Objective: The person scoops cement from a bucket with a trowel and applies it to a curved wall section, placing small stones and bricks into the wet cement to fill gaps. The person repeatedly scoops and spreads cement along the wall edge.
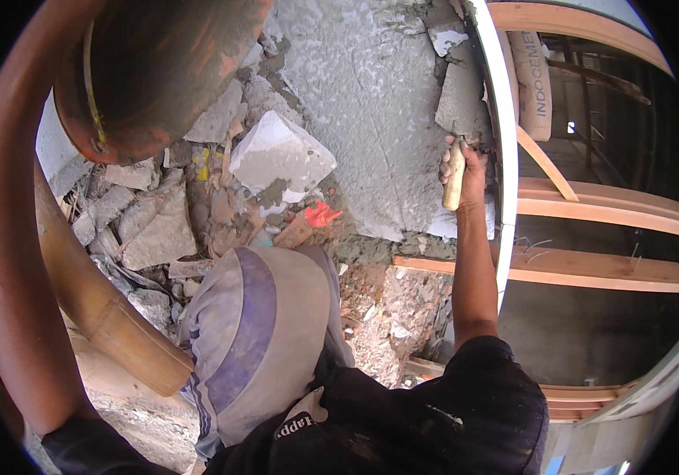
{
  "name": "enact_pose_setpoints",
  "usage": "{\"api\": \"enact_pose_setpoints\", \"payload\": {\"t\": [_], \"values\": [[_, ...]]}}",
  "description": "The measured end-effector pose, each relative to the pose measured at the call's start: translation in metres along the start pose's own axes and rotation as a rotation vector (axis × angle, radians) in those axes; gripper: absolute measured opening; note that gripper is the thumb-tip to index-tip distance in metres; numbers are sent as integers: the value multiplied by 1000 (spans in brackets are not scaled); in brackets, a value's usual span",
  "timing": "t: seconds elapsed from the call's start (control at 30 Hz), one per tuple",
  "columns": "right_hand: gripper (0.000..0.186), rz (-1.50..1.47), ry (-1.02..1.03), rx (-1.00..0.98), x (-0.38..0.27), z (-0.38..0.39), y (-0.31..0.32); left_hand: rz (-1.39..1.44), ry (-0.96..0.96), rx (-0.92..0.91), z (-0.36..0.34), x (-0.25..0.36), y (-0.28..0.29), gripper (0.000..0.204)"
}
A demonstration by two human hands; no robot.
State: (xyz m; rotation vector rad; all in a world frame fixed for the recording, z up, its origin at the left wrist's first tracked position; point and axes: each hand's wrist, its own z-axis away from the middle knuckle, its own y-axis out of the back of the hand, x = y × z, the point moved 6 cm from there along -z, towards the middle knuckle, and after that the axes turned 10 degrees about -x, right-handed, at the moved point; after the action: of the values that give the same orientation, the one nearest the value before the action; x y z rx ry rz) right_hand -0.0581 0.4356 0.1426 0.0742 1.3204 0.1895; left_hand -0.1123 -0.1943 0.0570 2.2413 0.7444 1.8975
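Observation:
My right hand (472, 162) is closed round the wooden handle (454, 180) of a trowel. Grey mortar coats the trowel's blade (463, 99), which lies along the right side of the wet mortar surface (363, 103), close to a white edge strip (505, 150). On the left, my left arm (19, 237) reaches up past a large dark bucket (165, 71) with orange-red smears. The left hand itself is outside the picture, so whether it touches the bucket does not show. The bucket is tilted, and a thin cord or wire handle runs down its side.
A pale broken block (280, 154) sits beside the mortar. Rubble (157, 226) lies below the bucket, with a red scrap (322, 214) nearby. A bamboo pole (117, 332) slants by my leg (268, 332). Beyond the white strip are wooden beams (601, 269) and a sack (531, 87) over a dark drop.

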Motion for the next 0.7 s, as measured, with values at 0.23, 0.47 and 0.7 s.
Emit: {"api": "enact_pose_setpoints", "payload": {"t": [0.23,0.47,0.7], "values": [[29,338,-59,22,57,56,-109,-86,-67,39,-6,20,5,42],[46,1033,226,-377,54,20,-253,34,7,-33,2,53,-8,42],[45,1052,216,-426,46,-50,-358,-51,50,-15,16,73,8,40]]}}
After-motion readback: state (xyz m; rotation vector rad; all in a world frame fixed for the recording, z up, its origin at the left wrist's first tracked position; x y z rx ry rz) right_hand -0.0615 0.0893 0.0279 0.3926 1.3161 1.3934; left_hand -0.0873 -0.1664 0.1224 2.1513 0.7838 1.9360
